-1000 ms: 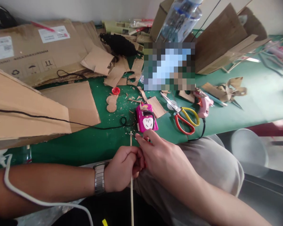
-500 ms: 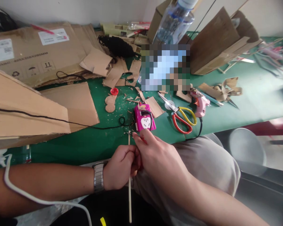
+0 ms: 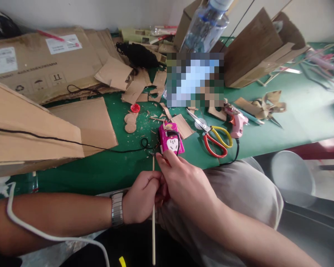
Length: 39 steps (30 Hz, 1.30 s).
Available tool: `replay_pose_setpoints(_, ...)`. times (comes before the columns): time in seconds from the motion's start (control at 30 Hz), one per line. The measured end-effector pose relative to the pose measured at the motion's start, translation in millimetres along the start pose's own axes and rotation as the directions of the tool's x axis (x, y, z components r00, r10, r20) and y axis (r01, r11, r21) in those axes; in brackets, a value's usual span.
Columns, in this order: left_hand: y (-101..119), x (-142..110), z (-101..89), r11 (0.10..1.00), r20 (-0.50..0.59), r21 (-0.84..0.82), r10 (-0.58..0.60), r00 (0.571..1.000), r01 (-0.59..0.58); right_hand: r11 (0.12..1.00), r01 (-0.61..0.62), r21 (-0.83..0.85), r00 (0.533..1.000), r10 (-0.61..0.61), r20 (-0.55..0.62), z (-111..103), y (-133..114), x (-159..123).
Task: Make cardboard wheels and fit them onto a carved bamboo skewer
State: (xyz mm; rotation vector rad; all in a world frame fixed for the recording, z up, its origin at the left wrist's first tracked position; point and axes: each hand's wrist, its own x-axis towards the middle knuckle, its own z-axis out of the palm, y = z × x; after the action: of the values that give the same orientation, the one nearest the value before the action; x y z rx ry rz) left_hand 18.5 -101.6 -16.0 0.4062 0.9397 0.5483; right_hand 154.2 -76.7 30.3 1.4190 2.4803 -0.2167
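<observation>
My left hand [image 3: 141, 198], with a metal watch on its wrist, is closed around a thin wooden stick [image 3: 153, 237] that runs upright from below my lap to just above the fingers. My right hand [image 3: 183, 181] lies right against the left, fingers curled over something red that I cannot make out; its forefinger points at the stick's top end. Both hands hover at the near edge of the green table [image 3: 108, 170], just in front of a pink power socket [image 3: 171, 139].
Red-and-yellow scissors [image 3: 215, 139] and a pink glue gun [image 3: 236, 118] lie right of the socket. Cardboard sheets [image 3: 30, 122] and scraps cover the left and back. A water bottle [image 3: 204, 26] stands behind. A black cord [image 3: 100, 147] and a white cable [image 3: 44, 233] cross on the left.
The stick has slid slightly down through my left hand and my right fingers have edged toward the pink socket. The view shifted a little.
</observation>
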Motion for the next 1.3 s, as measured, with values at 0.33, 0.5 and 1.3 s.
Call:
replay_pose_setpoints(0.33, 4, -2, -2.7, 1.000, 0.083, 0.029, -0.003, 0.997, 0.001, 0.995, 0.045, 0.089, 0.998, -0.048, 0.031, -6, 21, -8)
replay_pose_setpoints(0.5, 0, -3, -4.1, 0.996, 0.081, 0.087, 0.004, 0.997, -0.011, 0.991, 0.108, 0.081, 0.993, -0.111, 0.031, -5, 22, -14)
replay_pose_setpoints(1.3, -7, -1, -3.0, 0.993, 0.016, 0.107, 0.052, 0.999, -0.053, 0.987, 0.129, -0.097, 0.983, -0.140, -0.118, -1, 2, -11)
